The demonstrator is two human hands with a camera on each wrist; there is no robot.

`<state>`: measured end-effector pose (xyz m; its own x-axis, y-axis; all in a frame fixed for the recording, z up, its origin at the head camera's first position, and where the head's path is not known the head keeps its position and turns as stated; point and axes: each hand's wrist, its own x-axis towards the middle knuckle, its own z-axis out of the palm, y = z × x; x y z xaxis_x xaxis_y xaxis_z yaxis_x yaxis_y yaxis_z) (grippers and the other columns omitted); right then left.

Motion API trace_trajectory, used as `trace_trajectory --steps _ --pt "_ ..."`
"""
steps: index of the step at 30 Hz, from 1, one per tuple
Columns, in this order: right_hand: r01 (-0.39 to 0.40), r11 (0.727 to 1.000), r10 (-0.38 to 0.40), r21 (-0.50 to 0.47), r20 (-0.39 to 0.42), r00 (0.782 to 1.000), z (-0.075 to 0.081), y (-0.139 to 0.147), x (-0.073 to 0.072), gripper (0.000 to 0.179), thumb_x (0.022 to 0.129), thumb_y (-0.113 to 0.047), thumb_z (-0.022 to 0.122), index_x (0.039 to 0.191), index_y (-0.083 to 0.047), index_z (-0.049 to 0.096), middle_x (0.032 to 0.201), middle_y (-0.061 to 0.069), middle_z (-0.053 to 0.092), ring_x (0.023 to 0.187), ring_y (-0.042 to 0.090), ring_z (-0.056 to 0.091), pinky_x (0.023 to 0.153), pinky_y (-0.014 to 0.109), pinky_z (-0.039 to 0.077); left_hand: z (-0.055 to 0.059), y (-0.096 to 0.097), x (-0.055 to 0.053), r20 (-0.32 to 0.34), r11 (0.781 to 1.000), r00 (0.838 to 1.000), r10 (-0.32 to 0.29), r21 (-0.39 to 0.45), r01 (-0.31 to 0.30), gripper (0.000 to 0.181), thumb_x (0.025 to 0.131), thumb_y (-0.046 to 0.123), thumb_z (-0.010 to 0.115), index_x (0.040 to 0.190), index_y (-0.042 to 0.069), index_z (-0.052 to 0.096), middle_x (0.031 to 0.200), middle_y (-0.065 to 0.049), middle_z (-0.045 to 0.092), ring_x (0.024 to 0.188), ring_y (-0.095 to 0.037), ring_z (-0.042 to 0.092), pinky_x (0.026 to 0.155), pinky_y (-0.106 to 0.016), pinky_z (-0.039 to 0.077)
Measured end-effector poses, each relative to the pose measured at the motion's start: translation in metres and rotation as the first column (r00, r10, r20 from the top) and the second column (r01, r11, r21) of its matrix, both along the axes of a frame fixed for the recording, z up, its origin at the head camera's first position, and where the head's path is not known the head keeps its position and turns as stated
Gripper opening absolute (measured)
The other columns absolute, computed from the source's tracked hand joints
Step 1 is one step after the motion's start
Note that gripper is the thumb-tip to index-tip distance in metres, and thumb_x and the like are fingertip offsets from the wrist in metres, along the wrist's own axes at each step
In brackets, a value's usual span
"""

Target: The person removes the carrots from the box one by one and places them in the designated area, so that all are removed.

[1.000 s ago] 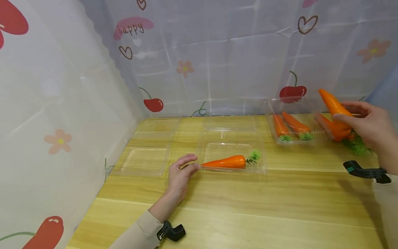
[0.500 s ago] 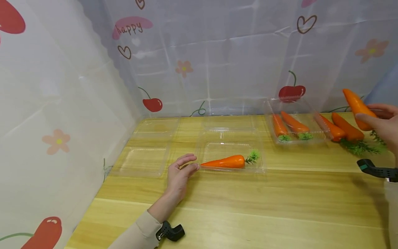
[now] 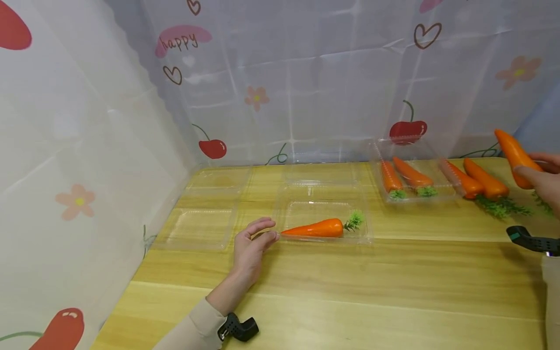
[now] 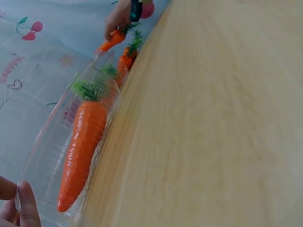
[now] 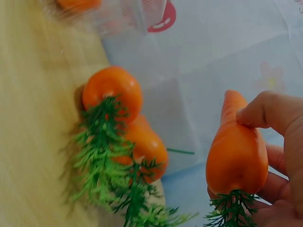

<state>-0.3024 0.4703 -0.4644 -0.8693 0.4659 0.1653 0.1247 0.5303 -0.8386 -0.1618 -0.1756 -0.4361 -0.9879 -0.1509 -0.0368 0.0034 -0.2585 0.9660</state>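
Note:
My left hand (image 3: 249, 253) pinches the left rim of a clear plastic container (image 3: 302, 210); in the left wrist view thumb and finger (image 4: 29, 208) sit on either side of that rim. One toy-like orange carrot (image 3: 321, 228) with a green top lies along the container's front side. At the far right my right hand (image 3: 546, 182) holds another carrot (image 5: 236, 156) by its thick end, tip up and raised over the table. Two more carrots, one on the left (image 3: 468, 185) and one on the right (image 3: 487, 181), lie side by side just left of it.
A clear container (image 3: 442, 195) with two carrots stands at the back, left of the loose carrots. Another open clear container (image 3: 201, 228) sits on the left of the wooden table (image 3: 350, 301). Printed cloth walls (image 3: 315, 87) close off the back and left side.
My right hand has moved right with its carrot, away from the two loose carrots, which now show more fully. The left hand stays at the container's rim.

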Motion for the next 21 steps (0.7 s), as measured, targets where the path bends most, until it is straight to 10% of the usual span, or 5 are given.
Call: trace_trajectory --steps 10,21 --pt "0.007 0.995 -0.014 0.096 0.072 0.997 0.017 -0.02 0.023 0.031 0.105 -0.037 0.048 0.129 -0.054 0.038 0.092 -0.036 0.031 0.075 -0.017 0.029 0.063 0.01 0.035 -0.001 0.0 -0.002 0.001 1.0 1.0 0.006 -0.009 -0.006 0.034 0.087 -0.01 0.068 0.12 -0.019 0.065 0.143 -0.022 0.052 0.082 -0.014 0.069 0.084 -0.027 0.063" --pt "0.045 0.992 -0.067 0.121 0.185 0.98 0.022 -0.029 0.029 0.049 0.102 -0.039 0.054 0.138 -0.005 0.056 0.097 -0.007 0.047 0.07 -0.012 0.029 0.056 0.013 0.035 0.0 -0.001 -0.001 0.006 1.0 1.0 0.001 -0.013 -0.001 0.037 0.086 -0.01 0.068 0.122 -0.02 0.063 0.143 -0.023 0.052 0.083 -0.014 0.069 0.084 -0.026 0.062"
